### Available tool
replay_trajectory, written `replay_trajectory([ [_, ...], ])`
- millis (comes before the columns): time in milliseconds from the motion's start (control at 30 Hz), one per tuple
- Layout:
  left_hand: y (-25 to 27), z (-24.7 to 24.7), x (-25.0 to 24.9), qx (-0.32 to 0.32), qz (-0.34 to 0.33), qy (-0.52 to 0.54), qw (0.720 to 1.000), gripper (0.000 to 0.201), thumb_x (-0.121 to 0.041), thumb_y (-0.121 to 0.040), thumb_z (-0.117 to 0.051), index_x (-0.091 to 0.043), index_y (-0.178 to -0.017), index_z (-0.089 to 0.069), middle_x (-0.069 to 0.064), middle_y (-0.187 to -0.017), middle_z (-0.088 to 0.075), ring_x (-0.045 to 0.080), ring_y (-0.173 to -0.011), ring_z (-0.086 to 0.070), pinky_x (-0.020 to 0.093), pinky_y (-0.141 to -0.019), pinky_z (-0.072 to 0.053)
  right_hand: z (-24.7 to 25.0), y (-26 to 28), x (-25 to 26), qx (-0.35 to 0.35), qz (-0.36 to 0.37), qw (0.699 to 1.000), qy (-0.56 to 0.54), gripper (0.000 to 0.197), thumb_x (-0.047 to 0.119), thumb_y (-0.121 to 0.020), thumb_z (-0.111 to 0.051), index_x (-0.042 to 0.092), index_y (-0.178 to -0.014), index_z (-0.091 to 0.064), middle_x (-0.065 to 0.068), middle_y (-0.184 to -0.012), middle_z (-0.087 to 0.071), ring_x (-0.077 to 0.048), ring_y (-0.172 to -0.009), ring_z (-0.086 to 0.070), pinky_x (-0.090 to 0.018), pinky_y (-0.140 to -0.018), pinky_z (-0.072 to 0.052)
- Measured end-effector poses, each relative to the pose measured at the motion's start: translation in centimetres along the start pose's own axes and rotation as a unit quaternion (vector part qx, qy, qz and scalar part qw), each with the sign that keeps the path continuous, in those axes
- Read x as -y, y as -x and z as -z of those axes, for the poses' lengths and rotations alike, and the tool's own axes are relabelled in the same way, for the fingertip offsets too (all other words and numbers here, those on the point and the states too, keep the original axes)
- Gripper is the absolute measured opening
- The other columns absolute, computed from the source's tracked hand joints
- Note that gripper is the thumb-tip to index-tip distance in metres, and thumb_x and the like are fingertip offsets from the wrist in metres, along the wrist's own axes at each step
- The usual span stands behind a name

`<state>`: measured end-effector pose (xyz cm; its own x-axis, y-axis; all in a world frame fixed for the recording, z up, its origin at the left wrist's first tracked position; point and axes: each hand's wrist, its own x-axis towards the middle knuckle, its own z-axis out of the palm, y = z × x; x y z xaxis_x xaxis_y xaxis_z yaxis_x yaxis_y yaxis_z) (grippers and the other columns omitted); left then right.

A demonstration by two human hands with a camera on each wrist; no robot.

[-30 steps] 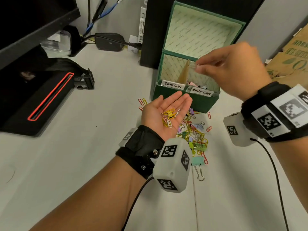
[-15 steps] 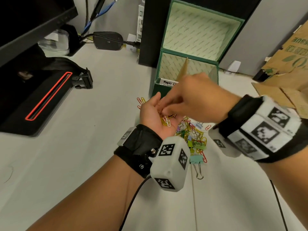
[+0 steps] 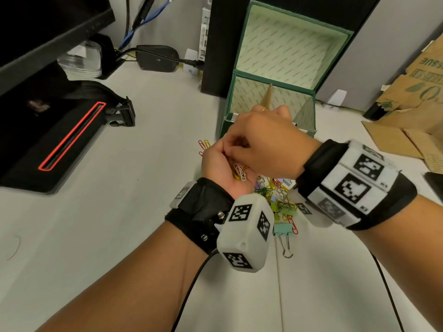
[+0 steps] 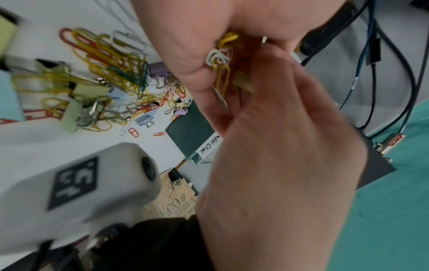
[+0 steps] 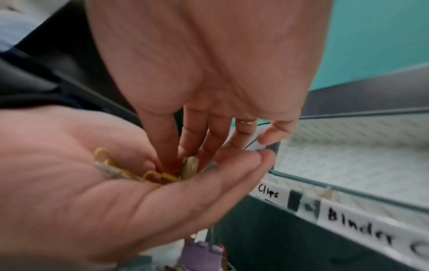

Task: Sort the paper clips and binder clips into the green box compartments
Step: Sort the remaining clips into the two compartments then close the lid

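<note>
Left hand (image 3: pixel 223 164) palm up, fingers loosely cupped under paper clips (image 3: pixel 240 172). Right hand (image 3: pixel 266 142) above it, fingers (image 5: pixel 162 139) bent into the palm, pinching clips. Green box (image 3: pixel 309 116) at 12 o'clock; clip pile (image 3: pixel 280 200) on table (image 3: pixel 119 224) at 5 o'clock.

Two hands (image 3: pixel 259 142), one green box (image 3: pixel 309 116), clips beyond counting
</note>
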<state>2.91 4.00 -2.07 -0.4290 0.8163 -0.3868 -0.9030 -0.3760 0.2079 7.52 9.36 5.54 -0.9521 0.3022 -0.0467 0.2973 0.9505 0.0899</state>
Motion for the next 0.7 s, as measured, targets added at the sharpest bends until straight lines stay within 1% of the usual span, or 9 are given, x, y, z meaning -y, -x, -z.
replay_trajectory([
  [67, -0.2, 0.0, 0.1, 0.006, -0.017, 0.014, 1.000, 0.033, -0.018, -0.097, -0.037, -0.009, -0.099, -0.068, 0.012, -0.090, -0.072, 0.024, -0.083, -0.069, 0.037, -0.071, -0.058, 0.3, 0.2, -0.6, -0.019, -0.024, 0.985, -0.167, 0.016, 0.030, -0.092, -0.058, 0.034, -0.083, -0.070, 0.014, -0.086, -0.066, -0.007, -0.087, -0.060, -0.037, -0.090, -0.042],
  [100, -0.2, 0.0, 0.2, 0.001, -0.022, 0.016, 1.000, 0.033, -0.018, -0.098, -0.037, -0.007, -0.098, -0.068, 0.013, -0.082, -0.073, 0.024, -0.078, -0.070, 0.038, -0.071, -0.059, 0.6, 0.4, -0.9, -0.015, -0.041, 0.961, -0.273, 0.013, 0.026, -0.091, -0.063, 0.030, -0.082, -0.072, 0.013, -0.081, -0.070, -0.006, -0.078, -0.067, -0.032, -0.082, -0.050],
  [167, -0.1, 0.0, 0.2, 0.004, -0.026, 0.012, 1.000, 0.032, -0.020, -0.098, -0.039, -0.004, -0.095, -0.066, 0.016, -0.075, -0.072, 0.026, -0.074, -0.070, 0.043, -0.076, -0.057, 1.0, 0.8, -1.2, 0.001, -0.075, 0.900, -0.429, 0.008, 0.017, -0.090, -0.067, 0.018, -0.087, -0.074, 0.005, -0.078, -0.075, -0.016, -0.070, -0.074, -0.033, -0.067, -0.060],
  [233, -0.1, -0.1, 0.2, 0.017, -0.019, 0.008, 1.000, 0.034, -0.021, -0.099, -0.039, 0.000, -0.090, -0.063, 0.018, -0.072, -0.071, 0.029, -0.068, -0.071, 0.045, -0.076, -0.056, 1.2, 1.0, -1.7, -0.002, -0.080, 0.876, -0.475, 0.008, 0.015, -0.090, -0.068, 0.012, -0.092, -0.074, -0.003, -0.082, -0.076, -0.026, -0.070, -0.074, -0.040, -0.065, -0.062],
  [333, -0.1, 0.0, 0.1, 0.027, -0.006, 0.020, 0.999, 0.041, -0.024, -0.101, -0.037, 0.005, -0.088, -0.063, 0.023, -0.076, -0.071, 0.032, -0.067, -0.071, 0.045, -0.075, -0.055, 1.0, 1.2, -2.2, -0.018, -0.077, 0.860, -0.505, 0.012, 0.016, -0.091, -0.066, 0.007, -0.097, -0.072, -0.010, -0.084, -0.076, -0.029, -0.069, -0.074, -0.041, -0.061, -0.062],
  [400, -0.2, 0.1, 0.0, 0.037, 0.010, 0.026, 0.999, 0.046, -0.026, -0.101, -0.036, 0.009, -0.091, -0.064, 0.027, -0.085, -0.070, 0.035, -0.074, -0.071, 0.045, -0.080, -0.054, 0.8, 1.1, -2.7, -0.041, -0.085, 0.856, -0.509, 0.011, 0.016, -0.091, -0.066, 0.008, -0.095, -0.071, -0.008, -0.082, -0.076, -0.020, -0.066, -0.074, -0.032, -0.060, -0.061],
  [467, -0.2, 0.3, -0.2, 0.049, 0.030, 0.025, 0.998, 0.051, -0.029, -0.102, -0.034, 0.013, -0.097, -0.064, 0.030, -0.095, -0.069, 0.039, -0.086, -0.069, 0.045, -0.087, -0.052, 0.8, 0.7, -3.7, -0.116, -0.096, 0.879, -0.453, 0.008, 0.020, -0.091, -0.067, 0.015, -0.092, -0.073, -0.002, -0.081, -0.075, -0.009, -0.066, -0.069, -0.024, -0.065, -0.058],
  [567, -0.3, 0.5, -0.4, 0.055, 0.044, 0.024, 0.997, 0.056, -0.029, -0.102, -0.034, 0.014, -0.093, -0.068, 0.030, -0.101, -0.068, 0.041, -0.096, -0.065, 0.045, -0.091, -0.052, 1.1, -0.3, -6.1, -0.224, -0.122, 0.898, -0.358, 0.008, 0.025, -0.091, -0.066, 0.021, -0.090, -0.072, 0.001, -0.084, -0.073, -0.010, -0.071, -0.063, -0.026, -0.072, -0.055],
  [700, -0.2, 0.5, -0.3, 0.053, 0.044, 0.005, 0.998, 0.060, -0.029, -0.101, -0.035, 0.010, -0.079, -0.073, 0.027, -0.099, -0.070, 0.037, -0.094, -0.068, 0.043, -0.086, -0.054, 0.8, -1.0, -8.9, -0.239, -0.168, 0.916, -0.276, 0.010, 0.026, -0.093, -0.063, 0.023, -0.090, -0.071, 0.003, -0.088, -0.071, -0.010, -0.079, -0.063, -0.026, -0.076, -0.053],
])
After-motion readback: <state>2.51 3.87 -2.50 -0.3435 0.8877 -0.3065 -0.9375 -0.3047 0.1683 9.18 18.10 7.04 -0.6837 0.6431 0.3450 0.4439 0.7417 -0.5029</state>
